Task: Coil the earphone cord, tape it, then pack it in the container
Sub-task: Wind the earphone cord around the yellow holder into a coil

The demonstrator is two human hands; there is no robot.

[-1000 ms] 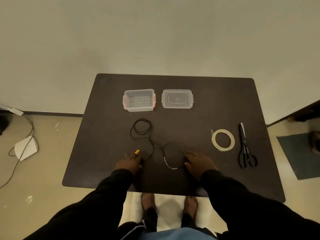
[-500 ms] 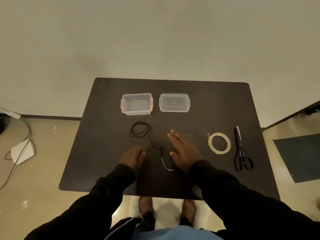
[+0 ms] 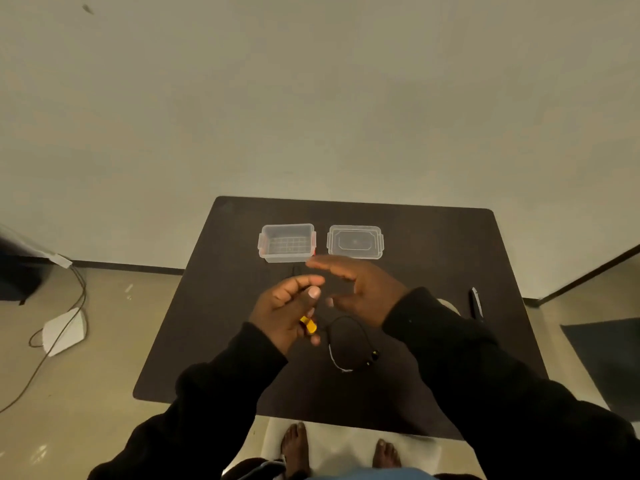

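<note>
My left hand (image 3: 284, 309) is raised above the dark table (image 3: 214, 306), its fingers closed on the black earphone cord (image 3: 346, 336) near the yellow plug end (image 3: 308, 324). The rest of the cord loops down onto the table, with the earbuds (image 3: 372, 358) lying at the right end. My right hand (image 3: 363, 289) hovers open beside the left, fingers spread, holding nothing. The clear container (image 3: 286, 242) stands open at the back, its lid (image 3: 355, 242) lying to its right. The tape roll (image 3: 450, 306) is mostly hidden behind my right sleeve.
Black scissors (image 3: 476, 304) lie at the table's right side, partly covered by my sleeve. On the floor to the left are a white device (image 3: 64, 330) and a cable. My bare feet (image 3: 294, 448) show under the near table edge.
Both hands have lifted off the table. My left hand has picked up the plug end of the cord, and my right hand has moved up and left next to it. The camera tilted down.
</note>
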